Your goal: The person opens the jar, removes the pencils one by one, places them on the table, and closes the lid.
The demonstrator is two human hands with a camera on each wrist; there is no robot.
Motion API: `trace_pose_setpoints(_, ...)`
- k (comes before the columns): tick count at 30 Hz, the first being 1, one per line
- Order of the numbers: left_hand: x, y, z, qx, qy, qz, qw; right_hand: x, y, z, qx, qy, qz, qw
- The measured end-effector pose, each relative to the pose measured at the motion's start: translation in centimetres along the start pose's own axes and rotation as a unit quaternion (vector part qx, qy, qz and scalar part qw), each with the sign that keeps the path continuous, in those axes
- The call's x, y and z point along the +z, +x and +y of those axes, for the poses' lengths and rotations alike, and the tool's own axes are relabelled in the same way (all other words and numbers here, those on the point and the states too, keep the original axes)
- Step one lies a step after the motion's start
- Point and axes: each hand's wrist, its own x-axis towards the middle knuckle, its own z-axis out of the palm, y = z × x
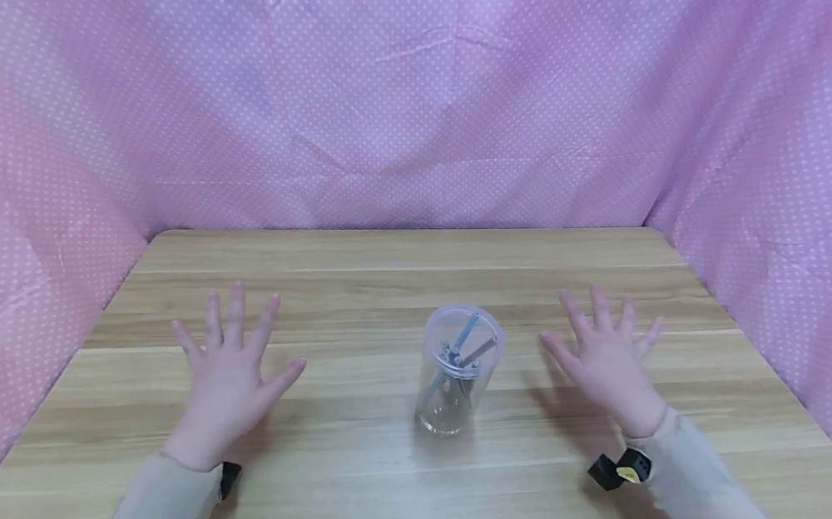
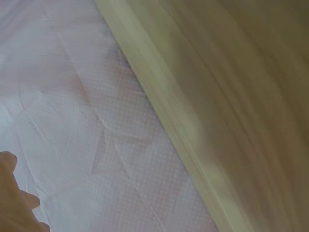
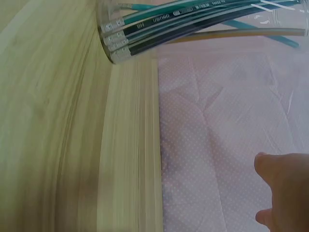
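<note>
A clear round cup (image 1: 446, 411) stands upright on the wooden table, right of its middle. Several pencils (image 1: 469, 346) lean inside it; in the right wrist view the pencils (image 3: 169, 21) look green and dark, with metal bands at their lower ends. To the left of the cup, my left hand (image 1: 228, 386) is held over the table with fingers spread and nothing in it. On the other side, my right hand (image 1: 610, 362) is likewise spread and holds nothing, nearer to the cup than the left. Only some fingertips (image 2: 29, 199) of the left hand show in the left wrist view.
The table (image 1: 329, 293) has a light wood grain and rounded far corners. Pink dotted cloth (image 1: 399, 86) hangs behind it and along both sides. A small black device (image 1: 620, 470) sits at the right wrist, and another dark one (image 1: 230, 479) at the left.
</note>
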Motion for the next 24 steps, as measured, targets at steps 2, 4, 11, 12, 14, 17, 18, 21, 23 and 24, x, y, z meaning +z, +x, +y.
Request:
trace_pose_setpoints(2,0.2,0.2,0.4,0.009,-0.014,0.007,0.9998,0.1,0.0,-0.4,-0.007,-0.001,0.001,1.0000)
trace_pose_setpoints(4,0.4,0.4,0.8,0.017,-0.033,0.018,0.9992,0.1,-0.1,-0.8,-0.015,-0.003,0.004,0.9999)
trace_pose_setpoints(11,1.1,1.3,2.1,0.038,-0.100,0.040,0.9934,0.0,0.1,-2.1,-0.050,0.006,0.024,0.9984)
trace_pose_setpoints(12,1.2,1.4,2.2,0.041,-0.111,0.040,0.9922,0.0,0.1,-2.3,-0.057,0.009,0.031,0.9978)
trace_pose_setpoints(14,1.4,1.7,2.7,0.043,-0.132,0.039,0.9896,-0.1,0.2,-2.6,-0.074,0.019,0.047,0.9960)
trace_pose_setpoints(17,1.7,2.0,3.3,0.047,-0.166,0.041,0.9841,-0.1,0.4,-3.0,-0.102,0.044,0.072,0.9911)
trace_pose_setpoints(18,1.8,2.1,3.6,0.046,-0.178,0.039,0.9822,-0.1,0.4,-3.2,-0.111,0.054,0.080,0.9892)
trace_pose_setpoints(21,2.1,2.3,4.2,0.047,-0.219,0.036,0.9740,-0.1,0.6,-3.6,-0.136,0.093,0.101,0.9812)
trace_pose_setpoints(23,2.3,2.3,4.6,0.039,-0.247,0.022,0.9678,0.0,0.7,-3.8,-0.150,0.130,0.110,0.9739)
trace_pose_setpoints(24,2.4,2.3,4.8,0.035,-0.261,0.012,0.9647,0.1,0.8,-3.8,-0.158,0.150,0.114,0.9693)
